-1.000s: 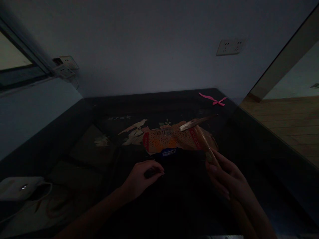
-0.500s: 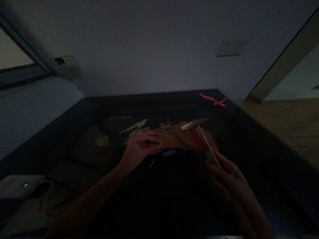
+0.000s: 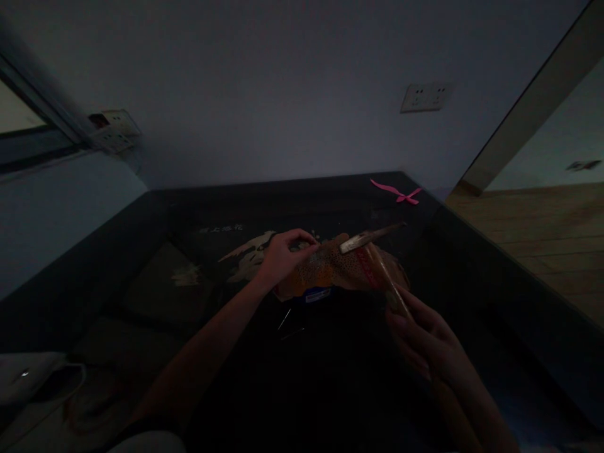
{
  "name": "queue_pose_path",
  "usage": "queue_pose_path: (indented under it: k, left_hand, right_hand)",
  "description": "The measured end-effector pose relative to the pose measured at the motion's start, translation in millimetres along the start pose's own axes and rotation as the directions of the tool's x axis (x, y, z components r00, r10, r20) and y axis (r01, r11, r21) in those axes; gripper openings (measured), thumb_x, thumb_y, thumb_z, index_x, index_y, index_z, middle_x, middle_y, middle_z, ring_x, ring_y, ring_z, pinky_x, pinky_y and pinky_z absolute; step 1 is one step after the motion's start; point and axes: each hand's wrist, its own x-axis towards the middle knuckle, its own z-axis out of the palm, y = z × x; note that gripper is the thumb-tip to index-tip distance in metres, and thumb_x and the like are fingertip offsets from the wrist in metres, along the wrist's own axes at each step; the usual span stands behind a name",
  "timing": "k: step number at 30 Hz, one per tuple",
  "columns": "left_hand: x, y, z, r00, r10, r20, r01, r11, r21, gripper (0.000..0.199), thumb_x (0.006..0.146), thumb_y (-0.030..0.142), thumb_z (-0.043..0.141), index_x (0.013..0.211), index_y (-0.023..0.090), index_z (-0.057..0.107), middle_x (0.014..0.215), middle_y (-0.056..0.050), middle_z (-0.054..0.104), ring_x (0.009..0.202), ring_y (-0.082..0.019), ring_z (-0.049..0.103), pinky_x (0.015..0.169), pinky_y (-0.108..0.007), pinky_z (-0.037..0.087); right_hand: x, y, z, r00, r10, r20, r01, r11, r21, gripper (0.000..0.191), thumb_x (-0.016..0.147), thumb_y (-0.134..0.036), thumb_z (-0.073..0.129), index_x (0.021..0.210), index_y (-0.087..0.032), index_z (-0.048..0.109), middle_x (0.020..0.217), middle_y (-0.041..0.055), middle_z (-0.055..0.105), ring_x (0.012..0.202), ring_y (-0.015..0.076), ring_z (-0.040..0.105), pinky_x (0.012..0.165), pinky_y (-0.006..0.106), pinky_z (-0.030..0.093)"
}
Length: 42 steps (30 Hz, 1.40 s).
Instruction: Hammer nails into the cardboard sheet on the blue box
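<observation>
**Hammer held over a packet on the dark bench**

The bench (image 3: 141, 251) is wide, black and glossy, with pale bird and flower inlay, set into a dim corner. On its middle lies the packet (image 3: 330, 272), an orange, speckled wrapper with a red band, crumpled and flat. The right hand (image 3: 425, 343) has its grip closed on the wooden handle of the hammer (image 3: 372, 242), whose metal head hangs just above the packet. The left hand (image 3: 283, 255) rests on the packet's left end, fingers curled on it, seemingly steadying it. A thin nail (image 3: 284, 319) lies just in front; any strike needs fingers clear
</observation>
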Motion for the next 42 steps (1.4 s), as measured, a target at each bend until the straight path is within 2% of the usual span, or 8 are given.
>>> queue_pose_path:
  k: [4,11,17,21,25,29,34,42]
  left_hand:
    - [-1,-9,4.0,0.996,-0.061,0.058,0.062,0.998,-0.007,0.008,0.077,0.024,0.065,0.077,0.016,0.064,0.083,-0.004,0.07,0.079,-0.016,0.066,0.076,-0.03,0.054]
    - [-4,-10,4.6,0.997,-0.044,0.063,0.041,0.998,0.042,0.006,0.079,0.022,0.062,0.08,0.016,0.065,0.085,-0.004,0.07,0.081,-0.016,0.065,0.079,-0.031,0.054]
    - [-5,-13,5.8,0.996,-0.044,0.08,0.044,0.999,-0.001,0.005,0.079,0.019,0.062,0.082,0.016,0.065,0.086,-0.003,0.069,0.079,-0.014,0.065,0.079,-0.029,0.053]
    - [-6,-16,5.1,0.996,-0.029,0.081,0.029,1.0,0.002,0.005,0.079,0.02,0.063,0.081,0.016,0.065,0.084,-0.003,0.069,0.079,-0.015,0.066,0.079,-0.03,0.053]
    - [-3,-17,4.5,0.994,-0.026,0.104,0.026,1.0,0.001,0.005,0.078,0.019,0.064,0.081,0.016,0.065,0.083,-0.003,0.069,0.08,-0.015,0.065,0.079,-0.031,0.053]
    - [-1,-18,4.8,0.993,-0.017,0.114,0.021,0.999,-0.032,0.006,0.076,0.019,0.065,0.08,0.015,0.064,0.085,-0.004,0.069,0.081,-0.015,0.065,0.08,-0.032,0.053]
    - [1,-28,5.6,0.992,-0.008,0.127,0.016,0.998,-0.059,0.008,0.076,0.019,0.064,0.083,0.015,0.064,0.086,-0.004,0.069,0.082,-0.016,0.065,0.08,-0.032,0.053]
    - [1,-29,5.9,0.99,0.002,0.139,0.006,0.998,-0.062,0.008,0.076,0.019,0.064,0.083,0.015,0.064,0.084,-0.005,0.069,0.08,-0.016,0.065,0.077,-0.03,0.052]
  right_hand:
    - [0,-2,0,1.0,0.012,-0.003,-0.012,1.0,0.011,0.065,0.079,-0.04,0.069,0.137,-0.02,0.048,0.049,-0.0104,0.041,0.029,0.0013,0.026,0.026,0.011,0.025]
    - [2,2,-4,0.999,0.042,0.025,-0.041,0.999,-0.028,0.073,0.08,-0.043,0.068,0.143,-0.021,0.039,0.052,-0.0093,0.044,0.03,0.0017,0.028,0.026,0.011,0.026]
    - [2,3,5,0.997,0.041,-0.063,-0.042,0.999,-0.016,0.069,0.079,-0.039,0.069,0.14,-0.021,0.043,0.049,-0.0106,0.04,0.03,0.0013,0.025,0.027,0.011,0.024]
    - [3,3,7,0.999,0.019,-0.037,-0.02,1.0,-0.021,0.068,0.08,-0.039,0.069,0.14,-0.02,0.044,0.048,-0.0109,0.04,0.03,0.0011,0.025,0.027,0.01,0.024]
    - [5,0,6,1.0,0.006,-0.003,-0.006,0.996,-0.084,0.073,0.08,-0.041,0.068,0.144,-0.018,0.038,0.047,-0.0112,0.04,0.029,0.0022,0.026,0.026,0.011,0.025]
    - [6,-13,8,1.0,-0.014,0.022,0.018,0.989,-0.145,0.069,0.082,-0.039,0.066,0.142,-0.018,0.04,0.049,-0.0105,0.042,0.03,0.0029,0.028,0.026,0.012,0.027]
    - [4,-38,16,0.999,-0.041,0.01,0.042,0.974,-0.224,0.075,0.08,-0.04,0.068,0.145,-0.02,0.037,0.045,-0.0106,0.04,0.03,0.0043,0.029,0.026,0.013,0.025]
    - [-2,-76,23,0.998,-0.058,0.03,0.064,0.952,-0.3,0.07,0.076,-0.037,0.073,0.14,-0.026,0.047,0.046,-0.0083,0.047,0.031,0.0068,0.034,0.027,0.016,0.028]
